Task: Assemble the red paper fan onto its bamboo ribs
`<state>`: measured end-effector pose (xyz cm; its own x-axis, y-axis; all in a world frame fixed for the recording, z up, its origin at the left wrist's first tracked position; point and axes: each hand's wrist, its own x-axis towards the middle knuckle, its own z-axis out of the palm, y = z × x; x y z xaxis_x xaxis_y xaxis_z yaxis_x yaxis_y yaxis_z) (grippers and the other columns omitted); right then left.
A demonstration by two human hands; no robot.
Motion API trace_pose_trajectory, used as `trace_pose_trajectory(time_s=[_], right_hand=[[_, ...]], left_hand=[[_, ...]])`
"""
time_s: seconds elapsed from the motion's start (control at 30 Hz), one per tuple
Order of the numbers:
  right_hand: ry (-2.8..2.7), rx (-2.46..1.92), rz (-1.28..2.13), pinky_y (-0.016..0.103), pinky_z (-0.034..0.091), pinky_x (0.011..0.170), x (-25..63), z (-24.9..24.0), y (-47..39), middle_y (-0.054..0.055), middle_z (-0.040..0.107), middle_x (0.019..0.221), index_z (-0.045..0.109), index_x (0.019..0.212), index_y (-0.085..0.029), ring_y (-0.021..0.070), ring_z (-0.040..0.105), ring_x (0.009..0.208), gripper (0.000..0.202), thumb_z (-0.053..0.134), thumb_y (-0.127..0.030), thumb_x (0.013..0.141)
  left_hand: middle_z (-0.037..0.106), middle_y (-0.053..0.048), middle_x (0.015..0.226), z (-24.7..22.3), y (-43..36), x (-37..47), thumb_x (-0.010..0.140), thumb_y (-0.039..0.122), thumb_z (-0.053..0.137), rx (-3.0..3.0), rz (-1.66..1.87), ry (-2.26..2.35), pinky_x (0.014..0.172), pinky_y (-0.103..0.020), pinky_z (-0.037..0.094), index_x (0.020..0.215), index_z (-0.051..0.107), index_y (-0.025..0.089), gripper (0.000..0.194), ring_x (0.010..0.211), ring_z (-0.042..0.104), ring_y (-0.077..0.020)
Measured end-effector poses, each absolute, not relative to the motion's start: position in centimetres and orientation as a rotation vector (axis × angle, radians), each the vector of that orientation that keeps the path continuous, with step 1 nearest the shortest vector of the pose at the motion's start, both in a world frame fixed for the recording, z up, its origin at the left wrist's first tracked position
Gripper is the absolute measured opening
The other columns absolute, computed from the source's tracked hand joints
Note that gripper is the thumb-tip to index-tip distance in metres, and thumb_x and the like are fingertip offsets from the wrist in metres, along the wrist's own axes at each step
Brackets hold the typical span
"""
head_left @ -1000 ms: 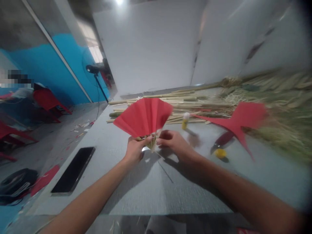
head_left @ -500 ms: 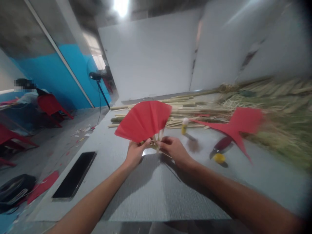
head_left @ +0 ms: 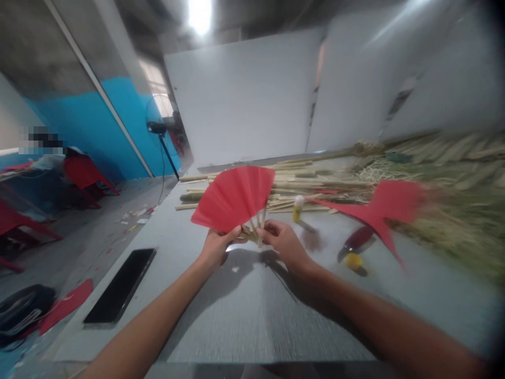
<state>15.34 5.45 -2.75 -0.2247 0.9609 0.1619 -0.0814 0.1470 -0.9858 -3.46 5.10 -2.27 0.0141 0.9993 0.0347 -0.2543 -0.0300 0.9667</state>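
Observation:
A red hand fan (head_left: 236,197), spread open with thin pale sticks meeting at its base, is held up over the grey table. My left hand (head_left: 218,246) is closed on the left sticks, thumb on top, just under the paper. On the other side, my right hand (head_left: 282,239) pinches the right-hand sticks near where they come together. Its fingertips partly hide the sticks. To the right of my right hand stands a glue stick (head_left: 297,209) with a yellow label, uncapped, white at the top. Its likely cap, a small yellow piece (head_left: 353,261), lies farther right.
A black phone (head_left: 120,287) lies on the left of the table (head_left: 221,321). Bamboo strips (head_left: 303,184) are spread behind the fan. Cut red paper (head_left: 379,208) and a dark red-handled tool (head_left: 358,241) lie at right, beside a fibre heap (head_left: 457,226). A person (head_left: 49,152) sits far left.
The fan has tipped slightly and looks a little narrower, with more of the right-hand sticks showing. Both hands keep hold of it. The whole view has shifted slightly.

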Motion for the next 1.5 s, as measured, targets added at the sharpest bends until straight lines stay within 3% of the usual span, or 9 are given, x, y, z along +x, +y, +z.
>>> trace_pose_trajectory(time_s=[0.27,0.5,0.8,0.93,1.0,1.07,1.13,1.37,1.5], right_hand=[[-1.451,-1.030,1.181,0.034,0.048,0.070,16.2,-0.7,5.1,0.005,0.069,0.079,0.065,0.082,-0.021,0.0199,0.063,0.074,0.015,0.065,-0.036,0.084],[-1.519,-1.049,1.095,0.034,0.045,0.069,16.4,-1.8,5.6,0.003,0.067,0.076,0.065,0.083,-0.021,0.0186,0.059,0.069,0.019,0.060,-0.039,0.087],[-1.666,-1.105,0.975,0.033,0.039,0.063,17.5,0.6,5.0,0.002,0.062,0.065,0.065,0.067,-0.023,0.0181,0.053,0.063,0.022,0.060,-0.034,0.086],[-1.932,-1.023,1.120,0.028,0.036,0.059,18.1,1.2,5.0,0.000,0.060,0.063,0.068,0.068,-0.021,0.0148,0.051,0.061,0.023,0.060,-0.035,0.084],[-2.042,-0.951,1.293,0.026,0.035,0.057,18.3,1.3,4.9,-0.001,0.059,0.062,0.071,0.072,-0.020,0.0135,0.050,0.060,0.022,0.061,-0.037,0.082],[-2.113,-0.884,1.446,0.025,0.035,0.056,18.3,1.4,4.6,-0.001,0.060,0.062,0.072,0.073,-0.018,0.0128,0.049,0.059,0.023,0.063,-0.038,0.080],[-2.178,-0.844,1.508,0.025,0.034,0.056,18.3,1.3,4.4,-0.002,0.059,0.062,0.072,0.072,-0.017,0.0122,0.048,0.058,0.023,0.064,-0.037,0.080],[-2.239,-0.932,1.502,0.024,0.031,0.054,18.5,0.5,4.7,-0.002,0.059,0.061,0.075,0.075,-0.017,0.0118,0.047,0.057,0.023,0.063,-0.037,0.080],[-2.194,-0.965,1.542,0.025,0.033,0.055,18.7,0.4,4.9,-0.002,0.059,0.061,0.074,0.073,-0.017,0.0115,0.046,0.056,0.023,0.064,-0.036,0.079]], left_hand=[[0.078,-0.021,0.093,-2.1,5.6,-4.7,0.072,0.036,0.085,1.101,1.234,0.992,0.072,-0.033,0.059,0.088,0.079,0.006,0.035,0.080,0.076,-0.0265],[0.078,-0.019,0.086,-2.4,5.8,-4.4,0.064,0.033,0.089,1.016,1.175,1.014,0.066,-0.031,0.059,0.081,0.078,0.006,0.034,0.074,0.076,-0.0263],[0.077,-0.015,0.075,1.8,3.7,-6.1,0.085,0.048,0.070,1.598,0.362,0.974,0.052,-0.023,0.054,0.077,0.081,0.016,0.034,0.061,0.072,-0.0199],[0.073,-0.010,0.066,5.7,1.7,-6.3,0.085,0.038,0.072,1.884,0.939,1.082,0.060,-0.028,0.054,0.074,0.081,0.020,0.022,0.059,0.066,-0.0189],[0.078,-0.010,0.086,6.6,1.5,-6.6,0.082,0.030,0.075,2.025,1.318,1.164,0.082,-0.036,0.056,0.089,0.082,0.023,0.012,0.082,0.070,-0.0248],[0.078,-0.009,0.102,6.7,2.0,-7.0,0.078,0.024,0.076,2.287,1.337,1.169,0.104,-0.045,0.046,0.097,0.082,0.026,0.019,0.111,0.065,-0.0310],[0.078,-0.009,0.104,6.1,2.9,-7.5,0.079,0.020,0.073,2.495,1.080,1.143,0.110,-0.050,0.039,0.099,0.081,0.028,0.023,0.122,0.059,-0.0329],[0.074,-0.010,0.088,4.2,4.7,-9.1,0.087,0.017,0.061,2.650,0.717,1.151,0.079,-0.035,0.050,0.088,0.081,0.023,0.021,0.084,0.066,-0.0232],[0.075,-0.009,0.089,4.2,4.9,-9.2,0.088,0.012,0.057,2.714,0.785,1.119,0.082,-0.034,0.049,0.081,0.079,0.022,0.026,0.086,0.068,-0.0226]])
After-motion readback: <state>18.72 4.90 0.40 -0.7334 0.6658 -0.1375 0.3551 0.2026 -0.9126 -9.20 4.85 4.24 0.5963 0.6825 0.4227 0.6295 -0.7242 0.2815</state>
